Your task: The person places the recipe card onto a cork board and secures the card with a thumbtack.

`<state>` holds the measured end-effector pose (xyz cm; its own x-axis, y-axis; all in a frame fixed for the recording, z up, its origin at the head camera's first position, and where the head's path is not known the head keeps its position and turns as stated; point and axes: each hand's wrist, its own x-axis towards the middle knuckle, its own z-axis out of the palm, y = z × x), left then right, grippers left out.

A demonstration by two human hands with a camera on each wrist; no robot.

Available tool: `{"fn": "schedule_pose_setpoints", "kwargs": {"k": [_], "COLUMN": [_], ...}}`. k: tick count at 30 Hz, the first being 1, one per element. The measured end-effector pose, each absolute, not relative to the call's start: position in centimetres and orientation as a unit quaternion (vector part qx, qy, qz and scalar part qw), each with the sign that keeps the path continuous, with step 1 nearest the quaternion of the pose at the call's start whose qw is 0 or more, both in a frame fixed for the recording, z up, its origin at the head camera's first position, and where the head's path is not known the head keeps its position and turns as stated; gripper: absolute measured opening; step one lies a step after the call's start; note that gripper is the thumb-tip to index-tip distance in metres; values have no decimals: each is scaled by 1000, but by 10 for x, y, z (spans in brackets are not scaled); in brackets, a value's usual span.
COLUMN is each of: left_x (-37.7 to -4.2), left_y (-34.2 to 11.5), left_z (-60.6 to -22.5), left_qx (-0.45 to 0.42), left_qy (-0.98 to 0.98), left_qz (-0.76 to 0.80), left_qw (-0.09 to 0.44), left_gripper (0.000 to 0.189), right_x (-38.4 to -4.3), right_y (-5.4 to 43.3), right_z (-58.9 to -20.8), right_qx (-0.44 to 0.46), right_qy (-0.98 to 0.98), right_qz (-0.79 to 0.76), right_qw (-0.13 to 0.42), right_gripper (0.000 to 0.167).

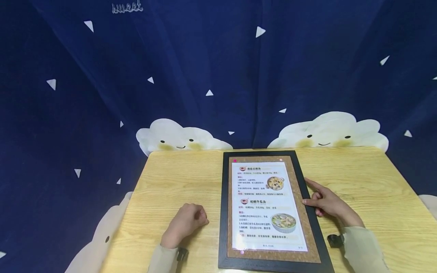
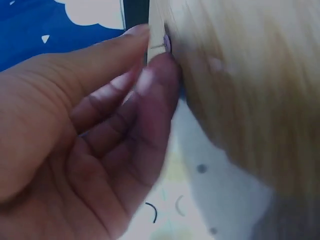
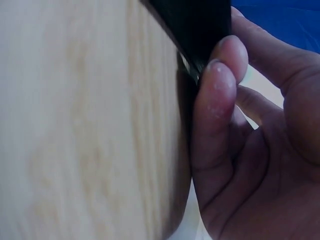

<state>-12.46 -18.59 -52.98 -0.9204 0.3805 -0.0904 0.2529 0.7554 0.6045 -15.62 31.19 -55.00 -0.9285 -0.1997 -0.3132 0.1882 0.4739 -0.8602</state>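
A black-framed cork board (image 1: 224,212) lies on the wooden table, bearing a white recipe sheet (image 1: 256,231) with Chinese text and two soup pictures. Pink pins show at its upper left and bottom. My right hand (image 1: 324,201) is at the board's right border, thumb over the black edge, index finger stretched along it. In the right wrist view the frame's dark edge (image 3: 195,30) runs between thumb and curled fingers (image 3: 215,105). Left of the board, my left hand (image 1: 189,223) rests on the table, loosely curled, thumb near the fingertips. No held object shows in it from the head view.
The pale wooden table (image 1: 170,174) has rounded corners and stands against a dark blue curtain (image 1: 205,57) with smiling white clouds and small white triangles. A small dark device (image 1: 335,240) is worn at the right wrist, another dark device (image 1: 182,254) at the left wrist.
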Motion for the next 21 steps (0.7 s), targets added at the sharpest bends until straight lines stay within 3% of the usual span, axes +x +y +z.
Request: {"fn": "schedule_pose_setpoints", "kwargs": {"k": [4, 10, 21], "left_x": [-126, -126, -127], "left_y": [-184, -183, -182], "left_z": [-532, -533, -532], "left_qx": [183, 189, 187], "left_qy": [923, 916, 919], "left_qz": [321, 328, 318], "left_qw": [107, 129, 137], "left_gripper": [7, 24, 8], "right_x": [-156, -157, -156], "right_y": [312, 313, 312], "right_z": [-549, -550, -551], "right_qx": [1, -1, -4], "right_qy": [838, 837, 838], "right_qz": [-512, -514, -511], "right_qw": [189, 190, 193], "right_gripper": [99, 100, 99]}}
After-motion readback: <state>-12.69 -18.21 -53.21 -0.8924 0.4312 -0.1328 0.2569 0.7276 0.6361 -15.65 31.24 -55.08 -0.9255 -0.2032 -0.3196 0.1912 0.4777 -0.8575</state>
